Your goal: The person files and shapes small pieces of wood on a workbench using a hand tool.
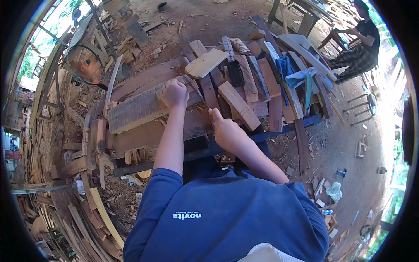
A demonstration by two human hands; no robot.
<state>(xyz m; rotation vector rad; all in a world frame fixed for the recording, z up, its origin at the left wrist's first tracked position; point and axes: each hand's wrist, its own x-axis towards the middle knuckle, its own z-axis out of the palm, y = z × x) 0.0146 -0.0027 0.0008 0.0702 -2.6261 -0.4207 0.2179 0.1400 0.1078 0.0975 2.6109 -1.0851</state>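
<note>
My left hand [175,93] is closed at the right end of a long, thick, grey-brown wooden beam [139,106]. What its fingers hold, if anything, is hidden. To the right, my right hand [226,132] is wrapped round the handle end of a thin, dark, blade-like tool [203,99], which slants up and left towards my left hand. Its exact kind is not clear. Just beyond both hands, a pale board with rounded corners [206,63] lies across other timber. A brown wooden block [238,105] lies beside my right hand.
Many wood offcuts and a blue cloth-like item [284,66] are piled on the right of the bench. A round fan [85,64] stands at the left. At the upper right a person [364,41] sits, near a stool [371,105]. Shavings and scraps litter the ground.
</note>
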